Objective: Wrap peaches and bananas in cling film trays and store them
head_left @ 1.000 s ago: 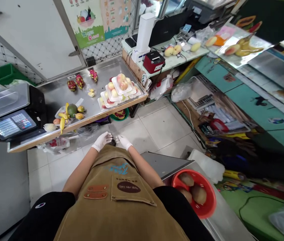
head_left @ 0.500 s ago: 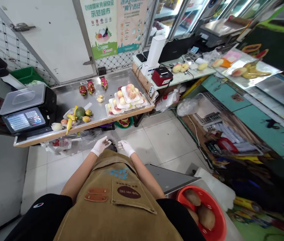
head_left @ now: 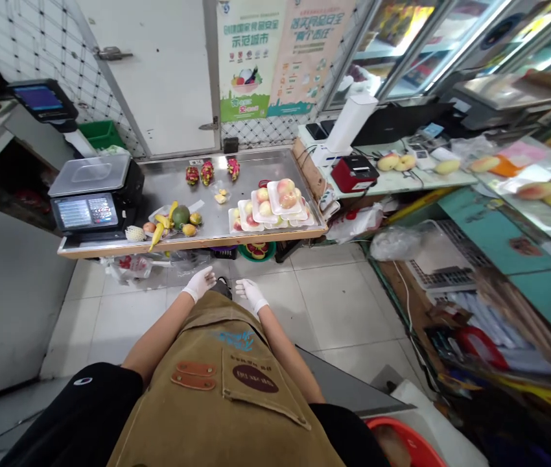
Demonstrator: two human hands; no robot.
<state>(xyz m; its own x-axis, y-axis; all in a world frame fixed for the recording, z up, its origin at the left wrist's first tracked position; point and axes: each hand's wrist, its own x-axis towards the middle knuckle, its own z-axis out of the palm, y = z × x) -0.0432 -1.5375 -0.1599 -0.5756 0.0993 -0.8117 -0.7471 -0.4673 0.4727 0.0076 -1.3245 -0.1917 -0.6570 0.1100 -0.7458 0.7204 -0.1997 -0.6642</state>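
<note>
My left hand (head_left: 200, 283), in a white glove, hangs open in front of the apron (head_left: 222, 402) with nothing in it. Opposite it, also gloved and empty, is my right hand (head_left: 252, 294), its fingers stretched out. A gap separates the two hands, and both are below the front edge of a metal table (head_left: 251, 170). On that table stand stacked trays of peaches (head_left: 285, 198), dragon fruits (head_left: 207, 172), a banana (head_left: 157, 235), a round green fruit (head_left: 181, 216) and a small bag of peeled fruit (head_left: 220, 194).
A weighing scale (head_left: 91, 194) occupies the table's left end. To the right, a counter holds a red-black device (head_left: 354, 172) and several loose fruits. Under the table is a green basin (head_left: 256, 251). A red basket (head_left: 419, 447) stands at my lower right.
The view has turned left, so the table and counter sit further right, and less of the red basket shows. Both hands keep nearly the same pose, apart and empty.
</note>
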